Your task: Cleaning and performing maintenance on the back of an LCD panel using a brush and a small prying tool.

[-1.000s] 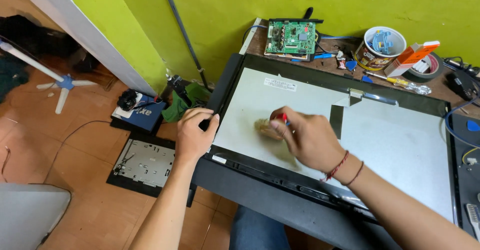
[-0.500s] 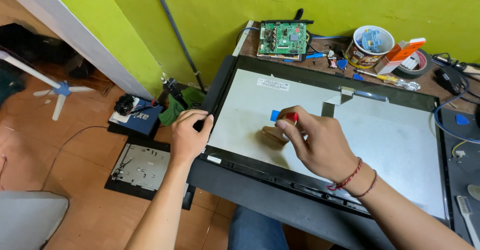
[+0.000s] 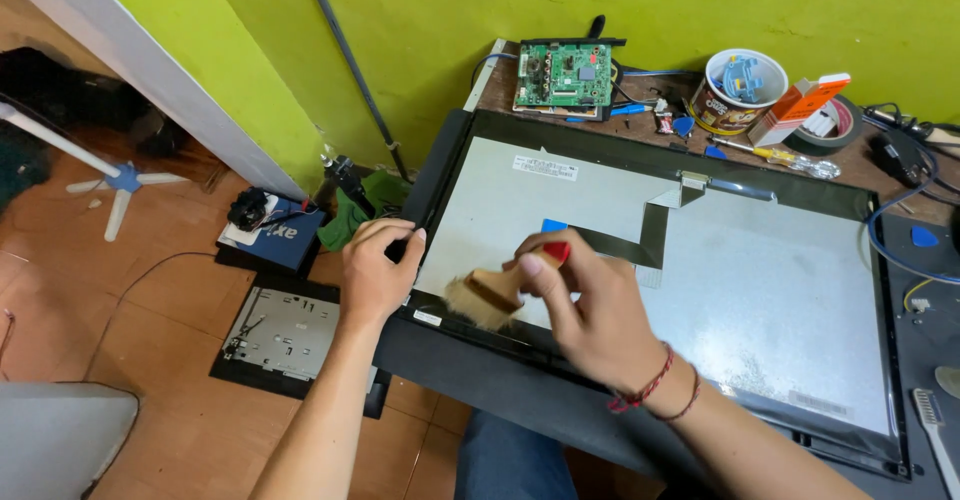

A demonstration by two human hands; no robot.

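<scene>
Panel [image 3: 760, 290], grey-backed in a black frame, lies flat across our desk [image 3: 900, 175], a dark ribbon cable crossing its upper middle. Our left hand [image 3: 375, 270] clamps its near-left corner, fingers curled over the edge. Our right hand [image 3: 590, 315] grips a small tan-bristled brush [image 3: 485, 295], bristles touching the panel. Green wall behind.

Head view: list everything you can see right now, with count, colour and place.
display panel: one, grey in black frame, across bench
brush: one, tan bristles, red handle, panel's near-left corner
circuit board: one, green, against wall
cup: one, holding blue bits, bench back
screwdriver: one, yellow handle, behind panel
metal plate: one, grey, floor
fan base: one, white and blue, floor left
left hand: gripping panel's left edge
right hand: holding brush
</scene>
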